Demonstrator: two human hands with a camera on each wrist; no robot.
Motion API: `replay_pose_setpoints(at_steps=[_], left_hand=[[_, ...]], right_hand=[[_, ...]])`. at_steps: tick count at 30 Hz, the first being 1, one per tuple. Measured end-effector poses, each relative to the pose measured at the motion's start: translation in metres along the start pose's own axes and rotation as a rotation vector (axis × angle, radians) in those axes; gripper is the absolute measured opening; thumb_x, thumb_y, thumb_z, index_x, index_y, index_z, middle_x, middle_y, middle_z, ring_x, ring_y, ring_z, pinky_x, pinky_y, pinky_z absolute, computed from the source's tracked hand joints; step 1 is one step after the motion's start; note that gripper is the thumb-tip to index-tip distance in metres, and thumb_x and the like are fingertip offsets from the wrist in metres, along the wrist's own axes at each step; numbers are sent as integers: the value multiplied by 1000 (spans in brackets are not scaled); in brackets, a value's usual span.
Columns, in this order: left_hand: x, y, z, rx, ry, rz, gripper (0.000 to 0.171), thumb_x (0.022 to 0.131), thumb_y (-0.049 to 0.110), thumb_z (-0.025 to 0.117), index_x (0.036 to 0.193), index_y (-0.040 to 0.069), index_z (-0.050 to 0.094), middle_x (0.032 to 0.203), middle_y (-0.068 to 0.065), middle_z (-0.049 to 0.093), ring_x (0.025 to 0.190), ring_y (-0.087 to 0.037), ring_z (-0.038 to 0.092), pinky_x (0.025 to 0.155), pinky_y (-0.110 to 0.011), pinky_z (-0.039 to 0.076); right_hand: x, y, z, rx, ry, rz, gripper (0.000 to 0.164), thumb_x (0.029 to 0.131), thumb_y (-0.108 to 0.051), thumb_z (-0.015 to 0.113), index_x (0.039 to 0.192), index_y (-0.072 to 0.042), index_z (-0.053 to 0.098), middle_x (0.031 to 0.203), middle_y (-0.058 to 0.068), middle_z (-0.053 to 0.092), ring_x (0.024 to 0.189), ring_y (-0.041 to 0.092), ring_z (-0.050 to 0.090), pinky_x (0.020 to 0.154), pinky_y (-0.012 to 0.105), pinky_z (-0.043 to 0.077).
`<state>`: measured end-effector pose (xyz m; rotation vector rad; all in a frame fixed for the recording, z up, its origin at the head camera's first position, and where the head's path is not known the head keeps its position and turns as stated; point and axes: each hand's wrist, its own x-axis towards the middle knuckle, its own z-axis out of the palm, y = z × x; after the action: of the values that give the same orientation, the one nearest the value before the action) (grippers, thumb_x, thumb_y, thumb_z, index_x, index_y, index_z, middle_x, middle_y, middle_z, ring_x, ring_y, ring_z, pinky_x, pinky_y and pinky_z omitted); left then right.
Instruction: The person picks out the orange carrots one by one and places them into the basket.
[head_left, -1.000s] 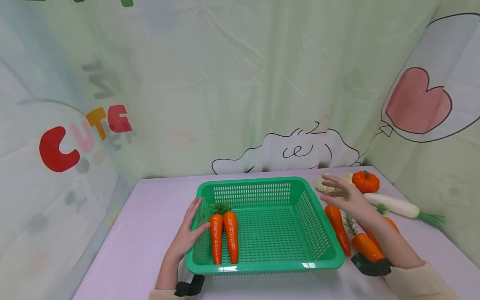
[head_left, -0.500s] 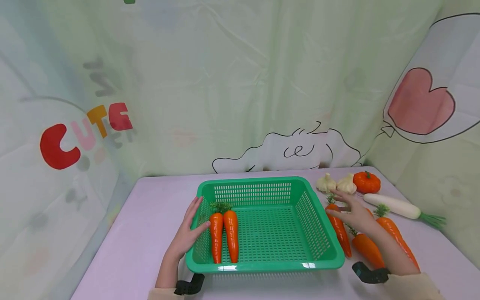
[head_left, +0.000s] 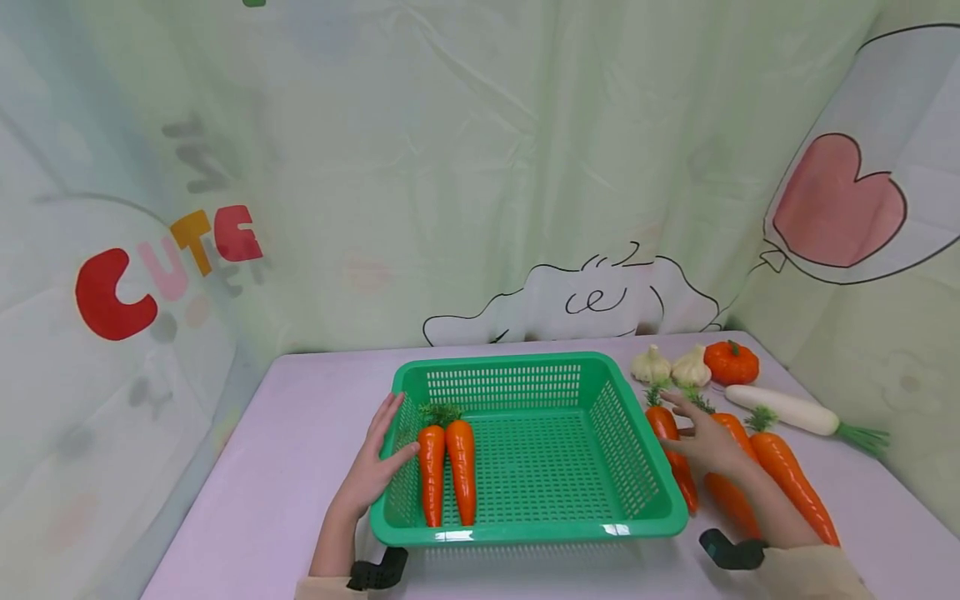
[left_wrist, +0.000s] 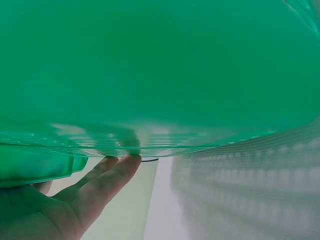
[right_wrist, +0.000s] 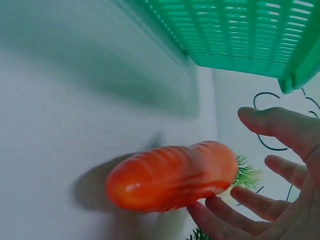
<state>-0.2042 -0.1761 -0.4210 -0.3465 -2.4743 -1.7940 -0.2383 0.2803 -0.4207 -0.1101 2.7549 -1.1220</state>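
Observation:
In the head view, my left hand lies at the left rim of a green plastic basket, its thumb reaching over the rim. The left wrist view shows its fingers straight against the basket's outer side. Two orange carrots with green tops lie side by side inside the basket, at the left. My right hand hovers over a carrot just right of the basket. The right wrist view shows that carrot at its lower fingertips, the thumb apart from it.
More carrots lie under and beyond my right forearm. Two garlic bulbs, an orange pumpkin and a white radish with green leaves sit at the back right. A printed curtain hangs behind the pale table.
My right hand has come down and toward me, from beside the garlic bulbs to the carrot near the basket's right side. My left hand and the basket have stayed put.

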Motion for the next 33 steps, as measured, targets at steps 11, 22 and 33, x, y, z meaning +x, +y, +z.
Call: replay_pose_setpoints(at_steps=[11, 22, 33], left_hand=[[4, -16, 1, 15, 7, 17, 69, 88, 16, 60, 146, 24, 23, 153, -3, 6, 137, -33, 2, 97, -68, 10], [4, -16, 1, 3, 5, 19, 69, 88, 15, 60, 146, 22, 23, 153, -2, 6, 137, -33, 2, 97, -68, 10], [4, -17, 0, 8, 11, 9, 69, 88, 15, 60, 146, 22, 23, 153, -3, 6, 137, -34, 2, 97, -68, 10]], right_hand=[[10, 15, 9, -66, 16, -31, 79, 80, -9, 69, 142, 1, 21, 130, 40, 28, 79, 30, 52, 58, 32, 47], [12, 16, 10, -93, -6, 26, 86, 79, -29, 71, 143, -1, 20, 128, 40, 32, 106, 54, 40, 75, 53, 45], [4, 13, 2, 143, -25, 68, 84, 85, -25, 65, 146, -5, 10, 132, 40, 21, 99, 48, 48, 66, 39, 53]])
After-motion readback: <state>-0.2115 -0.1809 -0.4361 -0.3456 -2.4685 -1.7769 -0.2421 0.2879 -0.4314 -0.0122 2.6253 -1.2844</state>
